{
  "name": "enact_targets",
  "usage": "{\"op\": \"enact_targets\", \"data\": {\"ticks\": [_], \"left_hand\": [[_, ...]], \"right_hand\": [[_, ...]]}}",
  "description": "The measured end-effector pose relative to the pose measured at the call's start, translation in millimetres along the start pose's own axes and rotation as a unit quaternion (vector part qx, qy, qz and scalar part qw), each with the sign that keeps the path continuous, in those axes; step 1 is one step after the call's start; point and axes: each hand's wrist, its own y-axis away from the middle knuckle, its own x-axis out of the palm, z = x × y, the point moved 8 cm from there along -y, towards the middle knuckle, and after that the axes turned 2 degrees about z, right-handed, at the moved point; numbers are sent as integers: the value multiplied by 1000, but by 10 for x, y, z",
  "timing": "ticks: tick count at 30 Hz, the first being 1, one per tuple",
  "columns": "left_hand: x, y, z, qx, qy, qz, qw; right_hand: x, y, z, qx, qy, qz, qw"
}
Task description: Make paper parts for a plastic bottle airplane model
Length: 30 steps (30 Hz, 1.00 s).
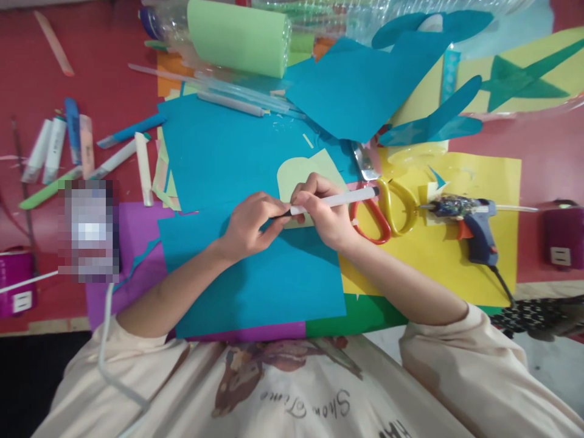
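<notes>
A white marker (pixel 349 197) lies slanted in my right hand (pixel 325 210), whose fingers are closed round its barrel. At the marker's left end, my left hand (pixel 253 224) pinches a black cap (pixel 286 213); whether it is fully seated on the pen I cannot tell. Beneath both hands is a pale green paper piece (pixel 294 172) with a rounded top, partly hidden by the fingers. It rests on blue paper sheets (pixel 219 164). Just right of my right wrist are scissors (pixel 401 210) with one red and one yellow handle.
A blue glue gun (pixel 481 234) lies on yellow paper (pixel 493 182) at the right. Several markers (pixel 55 149) and a pixelated device (pixel 91 231) with a cable are at left. Along the back stand a green-wrapped bottle (pixel 237 39) and blue paper cutouts (pixel 360 91).
</notes>
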Motion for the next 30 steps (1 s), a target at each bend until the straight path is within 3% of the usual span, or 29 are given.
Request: {"op": "enact_targets", "data": {"ticks": [3,5,7,8,11,13,15,17,19,21,25,30], "left_hand": [[-43,51,199,-86,-13,-3,996],[-186,119,434,-176,-50,-40,982],[-352,216,721,-287,-82,-78,951],[-409,236,818,-309,-87,-87,943],[-481,204,954,-309,-127,-83,939],[-427,159,947,-294,-138,-50,945],[-292,110,872,-268,-131,18,954],[-97,79,747,-227,-115,123,959],[56,81,621,-186,-108,214,953],[119,86,537,-163,-116,262,944],[150,94,461,-158,-132,295,933],[159,137,466,-188,-169,286,924]], "right_hand": [[-5,-31,12,20,51,32,998],[-84,-67,34,24,118,39,992],[-258,-109,83,15,236,9,972],[-354,-126,113,10,308,-8,951],[-536,-157,171,-5,505,-20,863],[-555,-152,169,-11,587,-8,809],[-513,-129,138,-9,635,5,773],[-441,-101,95,-3,664,13,748],[-369,-82,60,1,680,19,733],[-318,-73,46,4,683,26,730],[-248,-35,74,13,679,63,731],[-57,118,11,10,657,206,726]]}}
